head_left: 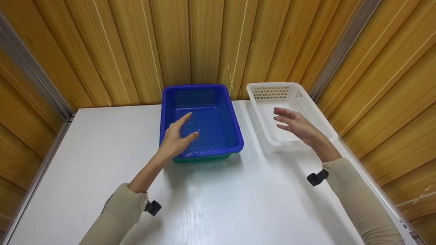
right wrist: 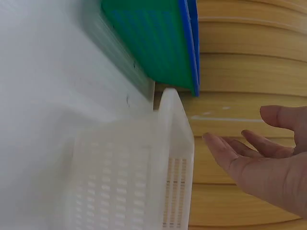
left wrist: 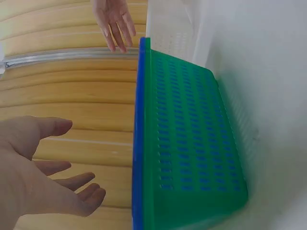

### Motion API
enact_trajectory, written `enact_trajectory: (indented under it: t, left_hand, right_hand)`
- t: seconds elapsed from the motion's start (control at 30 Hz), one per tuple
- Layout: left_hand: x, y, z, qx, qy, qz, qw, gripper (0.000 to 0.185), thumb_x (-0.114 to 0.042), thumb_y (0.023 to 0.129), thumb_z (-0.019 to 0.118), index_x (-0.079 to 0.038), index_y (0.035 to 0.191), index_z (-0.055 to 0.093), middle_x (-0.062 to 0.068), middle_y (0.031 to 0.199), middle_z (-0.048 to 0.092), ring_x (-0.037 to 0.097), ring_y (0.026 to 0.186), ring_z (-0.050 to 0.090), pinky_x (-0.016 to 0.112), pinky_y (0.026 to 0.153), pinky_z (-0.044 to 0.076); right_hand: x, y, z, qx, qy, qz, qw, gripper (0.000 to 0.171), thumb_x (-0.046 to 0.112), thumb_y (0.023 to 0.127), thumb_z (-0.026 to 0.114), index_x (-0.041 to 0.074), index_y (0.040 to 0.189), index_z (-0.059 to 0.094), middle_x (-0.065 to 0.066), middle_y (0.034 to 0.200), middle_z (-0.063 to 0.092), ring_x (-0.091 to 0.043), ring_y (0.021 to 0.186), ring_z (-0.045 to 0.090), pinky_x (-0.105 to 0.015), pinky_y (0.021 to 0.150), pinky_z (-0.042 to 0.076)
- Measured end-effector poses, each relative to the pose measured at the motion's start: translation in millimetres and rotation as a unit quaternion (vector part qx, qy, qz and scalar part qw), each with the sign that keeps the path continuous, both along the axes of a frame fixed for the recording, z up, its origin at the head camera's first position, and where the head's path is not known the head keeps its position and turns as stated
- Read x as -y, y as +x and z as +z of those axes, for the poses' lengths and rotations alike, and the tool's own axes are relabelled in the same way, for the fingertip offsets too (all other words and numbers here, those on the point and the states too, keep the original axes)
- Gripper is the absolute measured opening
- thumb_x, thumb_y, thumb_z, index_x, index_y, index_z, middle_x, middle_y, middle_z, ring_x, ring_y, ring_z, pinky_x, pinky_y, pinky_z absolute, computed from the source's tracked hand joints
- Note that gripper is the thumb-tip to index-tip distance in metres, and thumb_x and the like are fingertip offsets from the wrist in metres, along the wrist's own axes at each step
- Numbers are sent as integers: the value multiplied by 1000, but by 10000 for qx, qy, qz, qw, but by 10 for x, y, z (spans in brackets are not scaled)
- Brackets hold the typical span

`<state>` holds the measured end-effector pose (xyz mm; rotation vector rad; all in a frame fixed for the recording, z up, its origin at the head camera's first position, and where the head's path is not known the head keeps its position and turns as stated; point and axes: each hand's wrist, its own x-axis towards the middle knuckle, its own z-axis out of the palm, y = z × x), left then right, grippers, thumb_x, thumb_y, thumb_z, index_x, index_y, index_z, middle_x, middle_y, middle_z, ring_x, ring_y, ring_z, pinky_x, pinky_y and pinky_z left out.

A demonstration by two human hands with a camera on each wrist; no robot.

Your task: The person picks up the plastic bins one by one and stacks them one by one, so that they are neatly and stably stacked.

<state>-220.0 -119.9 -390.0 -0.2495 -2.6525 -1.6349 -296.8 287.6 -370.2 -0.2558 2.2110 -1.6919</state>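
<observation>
Head view: left hand (head_left: 175, 137) hovers over blue basket's (head_left: 223, 102) near-left rim, fingers loose and spread, holding nothing. Right hand (head_left: 296, 124) hangs over white basket (head_left: 260, 90), fingers straight, empty. Blue basket sits nested in green basket (left wrist: 192, 143) mid-table (head_left: 102, 153). Best grip looks like opposite rims, lifted level so the nest doesn't jam. White basket sits close on the right; wall (head_left: 204, 41) is just behind.
</observation>
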Motion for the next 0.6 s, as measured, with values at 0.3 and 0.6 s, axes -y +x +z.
enact_trajectory:
  t: [0.3,0.6]
  left_hand:
    - [-930,-260,153,706,185,-901,9933,64,-24,101,64,-21,159,36,11,158,49,30,148,44,53,116,43]
    - [-1779,-464,-27,774,-163,-1688,9825,72,-19,97,65,-13,161,32,19,159,44,33,147,44,48,118,42]
  right_hand:
    - [-694,-27,210,250,-949,-772,9922,38,14,106,55,11,143,47,17,119,62,2,112,58,-48,128,13]
    - [-1357,-94,71,417,-1530,-1369,9778,20,10,104,58,24,118,60,19,109,71,1,107,59,-38,128,7]
